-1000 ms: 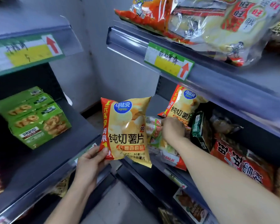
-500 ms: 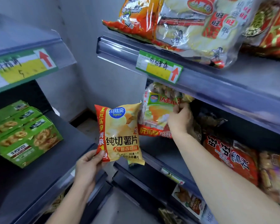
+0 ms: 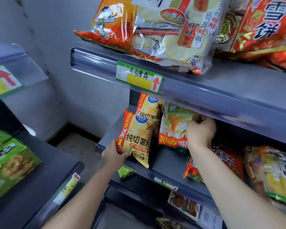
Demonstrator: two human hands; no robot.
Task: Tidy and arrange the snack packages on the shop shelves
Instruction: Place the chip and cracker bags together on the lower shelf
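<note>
Grey shelf [image 3: 170, 164]; left hand [image 3: 113, 154] grips chip bag [image 3: 135, 139]; right hand [image 3: 200, 131] clutches clear packet [image 3: 175, 126] (both upright).

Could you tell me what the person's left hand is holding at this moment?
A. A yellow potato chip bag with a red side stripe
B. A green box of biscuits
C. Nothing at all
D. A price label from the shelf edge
A: the left hand grips the lower corner of the yellow potato chip bag at the front of the middle shelf, while the right hand holds a green-and-red snack bag.
</note>
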